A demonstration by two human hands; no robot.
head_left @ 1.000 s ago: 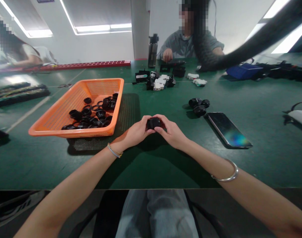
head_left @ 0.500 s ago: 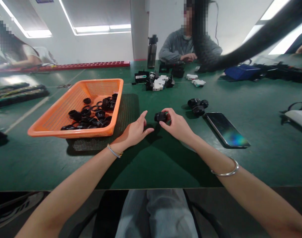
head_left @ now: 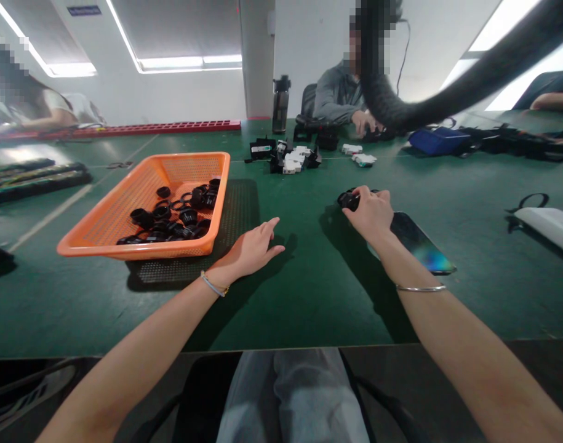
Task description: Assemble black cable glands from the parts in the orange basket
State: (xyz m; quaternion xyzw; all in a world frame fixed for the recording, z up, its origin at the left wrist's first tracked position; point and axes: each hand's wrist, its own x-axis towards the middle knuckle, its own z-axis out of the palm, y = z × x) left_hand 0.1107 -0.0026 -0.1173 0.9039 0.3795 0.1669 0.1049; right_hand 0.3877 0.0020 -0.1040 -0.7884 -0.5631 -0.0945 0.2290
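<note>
My right hand [head_left: 371, 212] reaches out over the small group of black round plastic fittings [head_left: 348, 200] beside the phone [head_left: 419, 243]. Its fingers are curled on a black fitting there. My left hand [head_left: 253, 249] lies on the green table [head_left: 309, 289] with fingers stretched out and nothing in it, just right of the orange basket [head_left: 124, 215]. The basket holds several black rings and fittings [head_left: 179, 218].
A pile of black and white parts [head_left: 293, 157] and a dark bottle [head_left: 280, 104] stand farther back. A person in grey sits across the table. Another person is at far left. A blue case [head_left: 435, 140] and a white object [head_left: 546, 221] lie to the right.
Both hands held one black fitting together; the left hand let go and flattened on the table. The right hand carried the fitting right and forward to the group by the phone.
</note>
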